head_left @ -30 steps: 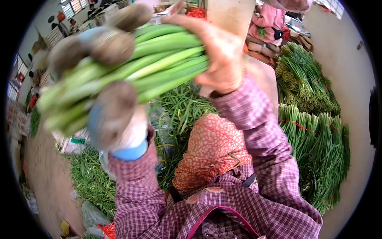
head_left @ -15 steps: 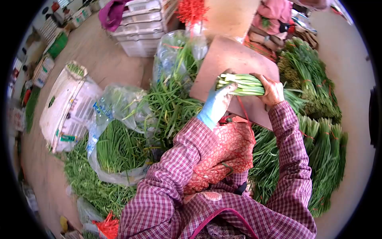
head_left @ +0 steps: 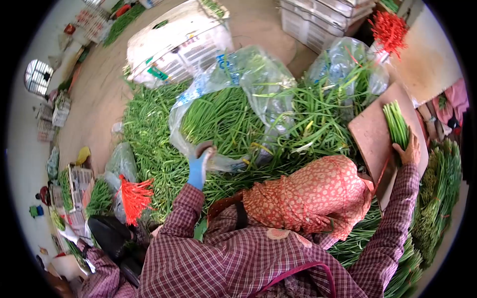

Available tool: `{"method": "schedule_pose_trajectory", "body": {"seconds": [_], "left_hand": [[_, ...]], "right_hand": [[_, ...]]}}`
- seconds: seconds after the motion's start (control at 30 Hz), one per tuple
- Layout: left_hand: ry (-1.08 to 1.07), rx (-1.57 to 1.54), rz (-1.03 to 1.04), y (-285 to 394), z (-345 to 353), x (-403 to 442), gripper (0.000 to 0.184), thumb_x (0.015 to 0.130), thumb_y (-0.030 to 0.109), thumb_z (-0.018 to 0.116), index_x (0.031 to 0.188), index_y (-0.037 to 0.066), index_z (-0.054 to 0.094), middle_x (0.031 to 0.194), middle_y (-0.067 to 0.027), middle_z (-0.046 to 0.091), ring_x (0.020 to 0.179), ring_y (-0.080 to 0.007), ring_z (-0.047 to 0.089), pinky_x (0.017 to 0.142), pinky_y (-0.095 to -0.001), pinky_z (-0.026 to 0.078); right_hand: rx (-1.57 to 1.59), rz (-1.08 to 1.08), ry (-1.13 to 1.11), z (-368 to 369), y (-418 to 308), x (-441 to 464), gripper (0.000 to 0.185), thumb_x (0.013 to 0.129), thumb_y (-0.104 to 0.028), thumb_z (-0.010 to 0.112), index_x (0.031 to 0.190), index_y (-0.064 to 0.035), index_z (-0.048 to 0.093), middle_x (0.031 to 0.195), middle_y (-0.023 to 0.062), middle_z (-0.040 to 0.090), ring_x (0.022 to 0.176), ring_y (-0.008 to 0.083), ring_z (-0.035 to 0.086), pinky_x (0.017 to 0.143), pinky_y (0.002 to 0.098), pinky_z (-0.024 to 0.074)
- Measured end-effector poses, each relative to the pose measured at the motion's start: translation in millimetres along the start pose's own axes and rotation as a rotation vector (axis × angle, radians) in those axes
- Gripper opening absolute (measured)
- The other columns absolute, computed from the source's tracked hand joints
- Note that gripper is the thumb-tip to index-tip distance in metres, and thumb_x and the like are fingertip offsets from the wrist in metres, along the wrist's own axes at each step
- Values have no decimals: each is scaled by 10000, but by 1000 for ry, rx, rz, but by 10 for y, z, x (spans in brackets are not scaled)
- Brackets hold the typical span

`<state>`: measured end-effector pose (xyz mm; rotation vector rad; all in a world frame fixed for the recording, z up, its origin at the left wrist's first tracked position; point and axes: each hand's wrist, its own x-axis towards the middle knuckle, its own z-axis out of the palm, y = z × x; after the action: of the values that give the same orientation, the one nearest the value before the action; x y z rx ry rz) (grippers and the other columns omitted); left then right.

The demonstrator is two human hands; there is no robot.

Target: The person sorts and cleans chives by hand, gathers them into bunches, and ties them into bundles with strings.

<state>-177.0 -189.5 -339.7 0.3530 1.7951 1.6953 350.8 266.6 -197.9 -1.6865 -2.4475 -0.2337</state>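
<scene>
My right hand (head_left: 410, 150) is closed round the lower part of a bunch of chives (head_left: 396, 121), pale cut ends pointing away from me. The bunch lies on a tilted brown board (head_left: 367, 124) at my right. My left hand (head_left: 199, 161), in a blue glove with dark fingertips, has its fingers curled at the near rim of a clear plastic bag (head_left: 180, 111). Loose chives (head_left: 218, 119) fill this bag. What lies under the curled fingers is partly hidden. A red patterned cloth (head_left: 308, 193) covers my lap.
Loose greens (head_left: 149, 129) heap around the bag. Red ties hang at upper right (head_left: 389, 32) and lower left (head_left: 134, 198). Bundled greens (head_left: 437, 198) line the right side. White crates (head_left: 313, 30) and a covered crate (head_left: 179, 44) stand behind. A co-worker's sleeve (head_left: 102, 273) shows at lower left.
The view has turned left. My left hand has let go of the bunch and moved left to the bag. My right hand has brought the bunch down onto the board.
</scene>
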Motion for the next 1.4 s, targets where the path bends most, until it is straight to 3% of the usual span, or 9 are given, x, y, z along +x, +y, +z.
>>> {"method": "schedule_pose_trajectory", "body": {"seconds": [0.17,0.2,0.43,0.53,0.73,0.8,0.97,1.13,1.4], "left_hand": [[189,112,142,364,-387,82,304,849,41,612,1148,-17,603,1046,-89,647,949,-158,611,858,-280,485],[143,220,89,417,-344,164,446,831,95,661,1248,5,531,1180,-131,596,1094,-224,567,981,-327,436],[92,314,164,-76,-684,1302,510,872,164,621,1315,-29,457,1299,-180,523,1204,-265,496,1010,-337,399],[144,420,126,-399,-1164,1562,536,919,239,558,1357,-32,410,1343,-204,487,1245,-293,462,1057,-342,342],[102,379,22,-429,-1298,1446,581,908,267,582,1372,-26,392,1368,-202,458,1258,-296,442,1064,-357,341],[84,632,42,-301,-1111,1378,680,863,289,638,1394,-24,352,1400,-214,418,1294,-319,408,1078,-380,331],[52,911,62,-397,-990,1310,840,749,257,746,1416,-8,310,1420,-223,388,1323,-318,376,1085,-387,328],[88,809,67,-478,-1142,1561,715,763,150,676,1384,-19,364,1385,-227,435,1303,-318,404,1082,-362,311],[9,1083,-27,-197,-1061,1814,774,764,324,650,1418,55,335,1438,-189,374,1331,-326,349,1096,-379,287]], "right_hand": [[181,-239,146,-292,-875,334,812,731,-415,731,1412,-187,352,1316,134,482,1165,343,495,966,458,425],[244,-322,115,-385,-1345,258,753,749,-409,716,1385,-181,383,1299,128,502,1150,331,511,957,446,436],[529,-960,-607,79,-4431,-680,424,869,-384,602,1219,-147,572,1228,72,605,1094,247,596,930,398,485],[322,-1037,-907,497,-5158,-1161,346,903,-339,573,1210,-180,591,1127,78,641,1027,229,614,875,385,512],[70,-1076,-1187,950,-5208,-1590,346,933,-305,538,1262,-205,576,1101,62,647,976,267,621,814,389,518],[-22,-1049,-1250,859,-5178,-1540,335,917,-313,555,1231,-203,594,1123,36,637,995,256,611,840,411,507],[-94,-1075,-1176,828,-5153,-1667,316,901,-340,592,1142,-139,628,1033,90,657,936,257,625,776,391,518],[-17,-1042,-1138,805,-5150,-1676,339,898,-343,596,1146,-114,625,1025,103,655,947,280,622,785,402,515],[-52,-1025,-1148,642,-5263,-1737,366,899,-330,588,1157,-71,616,1090,123,628,992,286,618,813,398,515]]}}
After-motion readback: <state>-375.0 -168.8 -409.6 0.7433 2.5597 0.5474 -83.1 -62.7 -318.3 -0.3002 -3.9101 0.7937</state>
